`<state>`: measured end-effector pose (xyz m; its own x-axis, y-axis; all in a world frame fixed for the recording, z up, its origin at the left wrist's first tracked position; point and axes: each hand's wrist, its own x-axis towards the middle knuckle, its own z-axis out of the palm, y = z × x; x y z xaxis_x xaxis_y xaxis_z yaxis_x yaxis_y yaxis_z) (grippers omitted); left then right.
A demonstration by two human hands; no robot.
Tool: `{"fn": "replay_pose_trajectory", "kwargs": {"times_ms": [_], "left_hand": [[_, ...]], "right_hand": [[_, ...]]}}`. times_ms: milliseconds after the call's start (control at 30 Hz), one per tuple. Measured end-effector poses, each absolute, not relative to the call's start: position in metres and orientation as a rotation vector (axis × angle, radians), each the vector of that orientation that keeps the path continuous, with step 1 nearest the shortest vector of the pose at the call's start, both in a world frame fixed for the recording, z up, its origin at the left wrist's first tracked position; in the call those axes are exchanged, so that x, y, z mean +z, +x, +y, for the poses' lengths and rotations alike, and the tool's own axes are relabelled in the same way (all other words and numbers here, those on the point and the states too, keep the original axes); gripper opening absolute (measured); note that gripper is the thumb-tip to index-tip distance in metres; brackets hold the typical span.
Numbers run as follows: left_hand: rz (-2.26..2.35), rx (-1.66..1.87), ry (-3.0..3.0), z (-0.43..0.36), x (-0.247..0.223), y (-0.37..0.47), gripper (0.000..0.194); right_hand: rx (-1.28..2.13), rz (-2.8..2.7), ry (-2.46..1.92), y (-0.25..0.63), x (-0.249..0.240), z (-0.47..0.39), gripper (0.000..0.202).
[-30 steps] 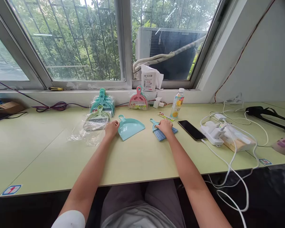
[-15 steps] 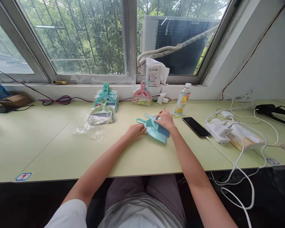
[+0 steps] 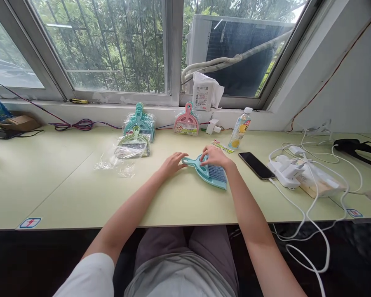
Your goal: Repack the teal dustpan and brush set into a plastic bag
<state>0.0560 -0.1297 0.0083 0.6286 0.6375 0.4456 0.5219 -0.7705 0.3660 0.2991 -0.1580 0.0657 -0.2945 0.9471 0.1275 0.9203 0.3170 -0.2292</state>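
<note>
A light-blue dustpan (image 3: 207, 180) lies on the table in front of me, its handle pointing left. A matching hand brush (image 3: 217, 172) with grey-blue bristles is nested in it, the two handles lined up. My right hand (image 3: 215, 156) is over the brush, with bent fingers and thumb gripping its upper part; some fingertips are hidden. At the handle end, my left hand (image 3: 172, 164) rests with thumb and forefinger apart on either side of the tip. Behind my right hand lies a yellow-green label card (image 3: 222, 146).
Packaged teal brush-and-dustpan sets (image 3: 139, 119), a green set (image 3: 132, 144) and a pink set (image 3: 186, 122) stand at the back. Crumpled clear plastic (image 3: 108, 163) lies left. To the right are a drink bottle (image 3: 239, 130), a phone (image 3: 256, 165) and a power strip (image 3: 282, 173) with white cables.
The brush has come down into the dustpan, and their handles, apart before, now overlap. The pan has shifted slightly right. My left fingers have loosened from the pan's edge and spread at the handle tip.
</note>
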Motion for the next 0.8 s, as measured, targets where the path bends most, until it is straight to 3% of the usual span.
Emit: {"fn": "replay_pose_trajectory", "kwargs": {"times_ms": [133, 800], "left_hand": [[0.845, 0.856, 2.817, -0.129, 0.011, 0.057, 0.029], [0.844, 0.669, 3.142, -0.126, 0.010, 0.057, 0.026]], "right_hand": [[0.185, -2.348, -1.700, 0.297, 0.066, -0.158, 0.014], [0.197, -2.350, -1.680, 0.270, 0.062, -0.160, 0.007]]}}
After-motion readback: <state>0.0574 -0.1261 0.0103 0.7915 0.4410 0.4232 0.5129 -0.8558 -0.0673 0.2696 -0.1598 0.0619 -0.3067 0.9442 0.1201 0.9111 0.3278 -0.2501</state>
